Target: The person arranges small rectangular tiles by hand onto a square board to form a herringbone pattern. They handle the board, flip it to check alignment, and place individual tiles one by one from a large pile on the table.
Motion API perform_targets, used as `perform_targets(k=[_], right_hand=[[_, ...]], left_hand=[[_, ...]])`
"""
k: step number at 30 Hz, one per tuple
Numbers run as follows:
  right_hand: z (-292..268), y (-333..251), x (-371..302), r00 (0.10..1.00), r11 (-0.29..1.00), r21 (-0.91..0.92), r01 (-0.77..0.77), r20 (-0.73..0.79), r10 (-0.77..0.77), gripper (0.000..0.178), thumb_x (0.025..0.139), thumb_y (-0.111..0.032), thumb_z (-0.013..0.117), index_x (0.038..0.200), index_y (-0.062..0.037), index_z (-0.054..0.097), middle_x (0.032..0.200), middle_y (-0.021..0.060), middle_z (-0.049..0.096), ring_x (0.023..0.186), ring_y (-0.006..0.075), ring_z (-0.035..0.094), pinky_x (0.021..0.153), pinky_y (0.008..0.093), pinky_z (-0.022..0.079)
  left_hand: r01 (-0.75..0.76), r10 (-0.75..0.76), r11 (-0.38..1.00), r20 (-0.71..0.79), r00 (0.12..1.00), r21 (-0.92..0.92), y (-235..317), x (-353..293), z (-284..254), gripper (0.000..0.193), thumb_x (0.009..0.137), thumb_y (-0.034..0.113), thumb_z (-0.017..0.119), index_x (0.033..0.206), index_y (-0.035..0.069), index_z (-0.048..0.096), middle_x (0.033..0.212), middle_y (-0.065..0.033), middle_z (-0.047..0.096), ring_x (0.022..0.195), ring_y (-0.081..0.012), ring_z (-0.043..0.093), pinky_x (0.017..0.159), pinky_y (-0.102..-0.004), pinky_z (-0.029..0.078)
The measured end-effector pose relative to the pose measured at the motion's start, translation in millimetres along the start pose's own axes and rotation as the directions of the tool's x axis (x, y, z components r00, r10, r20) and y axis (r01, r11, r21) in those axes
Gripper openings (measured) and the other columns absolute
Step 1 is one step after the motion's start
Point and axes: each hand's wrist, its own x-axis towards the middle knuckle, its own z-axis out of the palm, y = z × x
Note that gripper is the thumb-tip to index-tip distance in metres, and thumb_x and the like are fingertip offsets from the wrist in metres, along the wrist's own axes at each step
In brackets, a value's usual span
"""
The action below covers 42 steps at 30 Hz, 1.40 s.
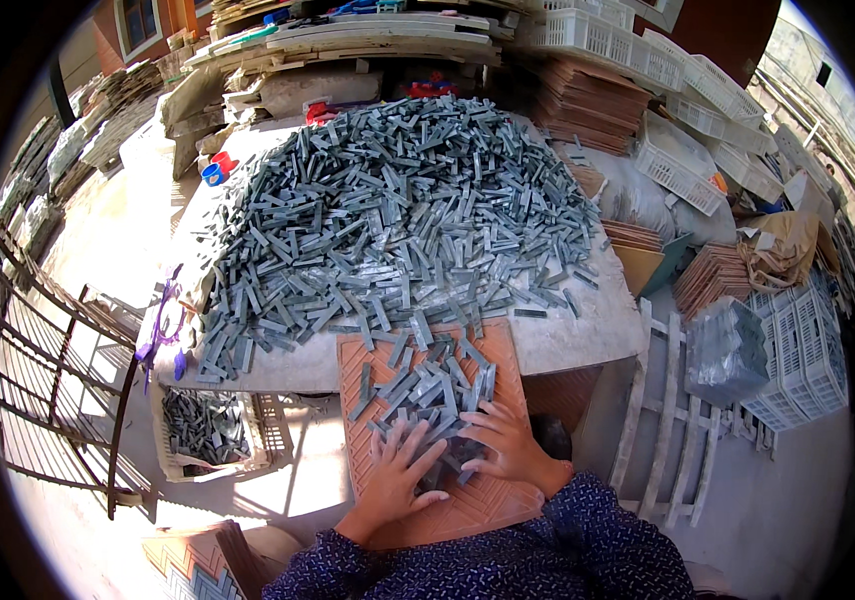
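Observation:
An orange board point(493, 505) with a herringbone pattern of grooves lies in front of me, its far end resting on the table edge. Several grey-green stone strips point(438, 385) are heaped loosely on its middle. My left hand point(398, 475) is at the near left of this heap, fingers spread, fingertips touching the strips. My right hand point(508, 445) lies at the heap's right side with its fingers apart too. A few strips show between the two hands; whatever is under the palms is hidden. Beyond the board, a large pile of the same strips point(398, 210) covers the pale table point(598, 335).
Below the table's left side stands a white crate point(260, 430) holding strips. Stacked boards point(588, 105), white plastic crates point(673, 165) and a wooden pallet point(663, 420) are on the right. A curved metal railing point(58, 400) stands left. Patterned boards point(203, 560) lean at lower left.

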Motion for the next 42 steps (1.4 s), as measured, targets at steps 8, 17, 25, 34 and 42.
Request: perform_targets(k=[8, 17, 25, 34, 42], right_hand=[[13, -22, 0, 0.953, 0.919, 0.275, -0.283, -0.03, 0.303, 0.042, 0.084, -0.019, 0.064, 0.122, -0.0035, 0.054, 0.132, 0.02, 0.047, 0.12, 0.0355, 0.048, 0.095, 0.04, 0.043], [31, 55, 87, 0.967, 0.894, 0.423, -0.145, -0.129, 0.218, 0.026, 0.085, -0.011, 0.059, 0.109, -0.0024, 0.06, 0.108, 0.018, 0.062, 0.099, 0.0315, 0.061, 0.082, 0.0382, 0.049], [30, 117, 97, 0.687, 0.712, 0.083, -0.698, -0.204, 0.697, 0.031, 0.072, -0.024, 0.072, 0.092, -0.0034, 0.06, 0.084, 0.0146, 0.065, 0.082, 0.0347, 0.063, 0.072, 0.0432, 0.049], [22, 36, 48, 0.755, 0.649, 0.624, -0.436, -0.14, 0.641, 0.022, 0.076, -0.001, 0.07, 0.095, 0.0009, 0.058, 0.075, -0.0001, 0.056, 0.066, 0.0046, 0.052, 0.058, 0.0193, 0.042], [29, -53, -14, 0.808, 0.367, 0.802, -0.471, 0.225, 0.545, 0.025, 0.078, 0.0, 0.069, 0.099, -0.0015, 0.056, 0.084, -0.0012, 0.051, 0.072, 0.0046, 0.051, 0.061, 0.0192, 0.043]], left_hand=[[0.237, -0.228, 0.968, -0.11, 0.968, 0.078, -5, 9, 22, 0.072, 0.077, 0.036, 0.067, 0.14, 0.016, 0.038, 0.148, -0.0172, 0.026, 0.137, -0.035, 0.022, 0.106, -0.0601, 0.013], [0.23, -0.233, 0.972, -0.192, 0.953, -0.037, -58, 108, 15, 0.056, 0.089, 0.026, 0.053, 0.14, 0.01, 0.036, 0.143, -0.0176, 0.035, 0.134, -0.0353, 0.028, 0.107, -0.054, 0.02], [0.017, -0.012, 0.989, 0.037, 0.999, -0.148, 20, 41, 20, 0.06, 0.084, 0.038, 0.06, 0.132, 0.006, 0.045, 0.142, -0.0159, 0.037, 0.134, -0.0327, 0.03, 0.108, -0.0566, 0.017], [0.324, -0.46, 0.249, 0.183, 0.869, -0.913, 32, -21, 13, 0.04, 0.09, 0.007, 0.054, 0.129, 0.002, 0.046, 0.123, -0.0134, 0.054, 0.111, -0.0212, 0.054, 0.093, -0.0335, 0.045], [0.065, -0.577, -0.032, 0.072, 0.813, -0.997, 46, 0, 16, 0.038, 0.086, 0.004, 0.061, 0.122, 0.002, 0.048, 0.097, -0.0045, 0.056, 0.087, -0.0098, 0.054, 0.078, -0.0236, 0.046]])
